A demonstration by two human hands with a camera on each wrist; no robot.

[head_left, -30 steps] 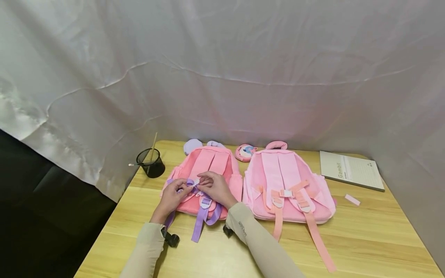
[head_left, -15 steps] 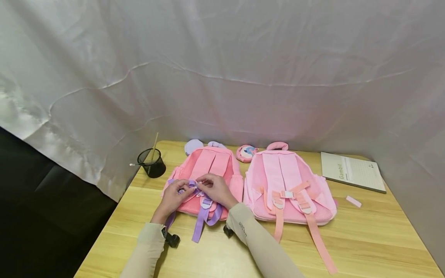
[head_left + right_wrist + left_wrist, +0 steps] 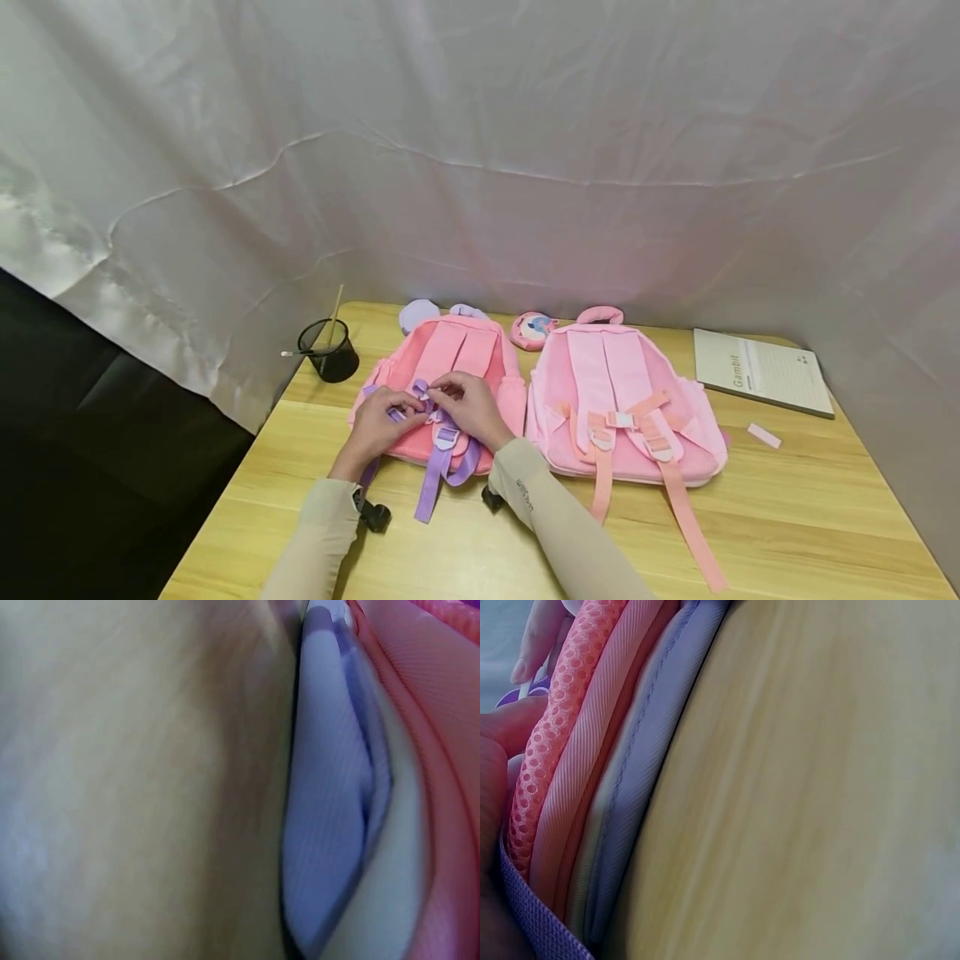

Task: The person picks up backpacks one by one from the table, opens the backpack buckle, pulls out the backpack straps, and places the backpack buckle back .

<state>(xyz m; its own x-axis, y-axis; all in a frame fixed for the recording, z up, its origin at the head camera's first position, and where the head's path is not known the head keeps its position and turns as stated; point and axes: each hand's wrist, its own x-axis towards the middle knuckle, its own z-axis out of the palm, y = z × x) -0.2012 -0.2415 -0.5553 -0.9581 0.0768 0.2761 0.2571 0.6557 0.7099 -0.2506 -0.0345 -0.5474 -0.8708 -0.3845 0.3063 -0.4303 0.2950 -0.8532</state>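
Observation:
A coral backpack [image 3: 442,342] with purple straps lies on its front, back panel up. Over its lower part my left hand [image 3: 381,427] and right hand [image 3: 471,407] meet at a purple strap [image 3: 420,387], both pinching it between thumb and fingers. A small white buckle piece shows at their fingertips, mostly covered. Below them hangs a loose purple strap end [image 3: 429,492] from a white slider. The left wrist view catches the coral mesh edge [image 3: 551,742] beside the left hand's thumb. Only the bag's lavender side [image 3: 326,787] and the tabletop fill the right wrist view.
To the right lies a light pink backpack [image 3: 577,358], its peach straps joined by a white buckle [image 3: 619,420]. A notebook [image 3: 765,372] and a pale pink strip [image 3: 764,435] are farther right. A black mesh pen cup [image 3: 335,360] stands at left. Grey curtain closes the back.
The purple strap now stands up in a small loop between my fingers. The white buckle piece, plain to see a second ago, is mostly hidden. My left fingers have shifted slightly right.

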